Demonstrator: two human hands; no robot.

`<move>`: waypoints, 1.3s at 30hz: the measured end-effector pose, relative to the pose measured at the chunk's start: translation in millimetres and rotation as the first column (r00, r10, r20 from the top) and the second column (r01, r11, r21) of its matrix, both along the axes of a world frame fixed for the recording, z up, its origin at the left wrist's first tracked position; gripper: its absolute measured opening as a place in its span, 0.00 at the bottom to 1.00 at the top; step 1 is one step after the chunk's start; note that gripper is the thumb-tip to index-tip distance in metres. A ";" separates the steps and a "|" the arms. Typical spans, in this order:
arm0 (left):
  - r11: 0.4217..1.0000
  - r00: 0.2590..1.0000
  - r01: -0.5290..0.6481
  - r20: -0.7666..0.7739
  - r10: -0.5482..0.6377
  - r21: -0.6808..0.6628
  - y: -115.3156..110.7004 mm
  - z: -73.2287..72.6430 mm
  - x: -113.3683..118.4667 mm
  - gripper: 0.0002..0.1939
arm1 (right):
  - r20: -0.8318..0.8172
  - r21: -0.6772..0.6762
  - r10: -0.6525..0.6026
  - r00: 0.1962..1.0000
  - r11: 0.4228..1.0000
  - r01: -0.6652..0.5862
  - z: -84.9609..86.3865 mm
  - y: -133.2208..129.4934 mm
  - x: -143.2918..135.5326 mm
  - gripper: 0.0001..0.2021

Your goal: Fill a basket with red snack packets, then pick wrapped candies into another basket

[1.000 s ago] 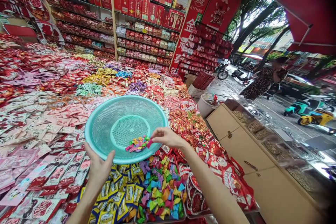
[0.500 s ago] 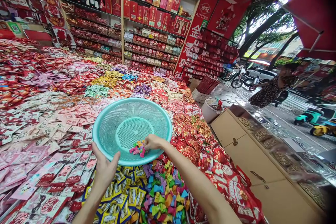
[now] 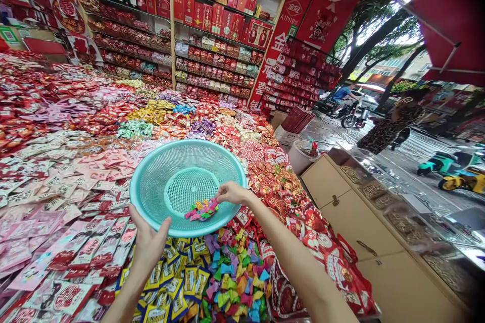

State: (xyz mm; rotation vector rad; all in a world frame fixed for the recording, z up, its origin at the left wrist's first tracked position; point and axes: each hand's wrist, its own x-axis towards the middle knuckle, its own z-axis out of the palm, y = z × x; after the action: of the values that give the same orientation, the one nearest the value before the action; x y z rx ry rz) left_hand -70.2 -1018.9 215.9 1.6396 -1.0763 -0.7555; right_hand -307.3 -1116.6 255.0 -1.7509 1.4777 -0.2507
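A turquoise plastic basket [image 3: 149, 161] with mesh sides is held slightly tilted above the heaps of sweets. My left hand [image 3: 149, 242] grips its near left rim, thumb on the near side, the other fingers partly hidden. Inside, toward the near right, lies a small pile of colourful wrapped candies [image 3: 202, 209]. My right hand [image 3: 232, 193] reaches over the right rim, its fingers pinched together at the edge of that pile. Whether a candy sits between the fingertips I cannot make out. Below the basket are loose colourful candies [image 3: 237, 272] and yellow-and-blue packets [image 3: 170, 275].
Red gift packets [image 3: 326, 257] lie to the right, pink and white packets [image 3: 71, 186] to the left. A beige cabinet [image 3: 359, 227] stands at the right, near a white bucket [image 3: 303, 154]. Shelves [image 3: 220, 35] line the back. Outside, a person [image 3: 394, 121] is in the street.
My right hand has shifted up and right from the candies, and more of the pile shows. The left hand still holds the basket. The view has turned slightly right.
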 end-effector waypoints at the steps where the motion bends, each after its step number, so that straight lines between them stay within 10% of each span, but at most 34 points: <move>1: 1.000 1.000 -0.003 0.002 0.003 0.006 -0.2 -0.8 0.1 0.55 | -0.016 -0.005 -0.012 1.000 1.000 0.012 -3.8 -0.7 4.0 0.05; 10: 0.998 1.000 -0.008 -0.002 0.008 0.058 1.0 1.5 0.6 0.56 | -0.121 -0.059 -0.051 0.991 0.997 0.044 -18.3 3.4 35.4 0.04; 18: 1.000 1.000 0.021 -0.008 -0.020 0.018 -3.8 -4.6 4.1 0.59 | 0.135 -0.283 -0.138 0.981 0.944 0.172 22.8 80.5 -41.5 0.12; 29: 0.997 0.998 -0.004 0.057 -0.001 0.078 -2.4 6.9 -1.6 0.55 | 0.055 -0.109 -0.364 0.930 0.924 0.368 -95.0 145.8 -118.0 0.07; 39: 0.998 0.999 -0.006 0.045 0.003 0.065 -3.1 -2.0 2.5 0.56 | 0.007 -0.050 -0.351 0.936 0.935 0.351 -118.6 135.8 -116.6 0.06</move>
State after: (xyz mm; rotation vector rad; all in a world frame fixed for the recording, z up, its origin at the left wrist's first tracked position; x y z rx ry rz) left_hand -67.7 -1022.1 213.8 1.7208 -1.0896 -0.7604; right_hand -424.0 -980.8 136.4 -1.5144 1.7965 -0.4742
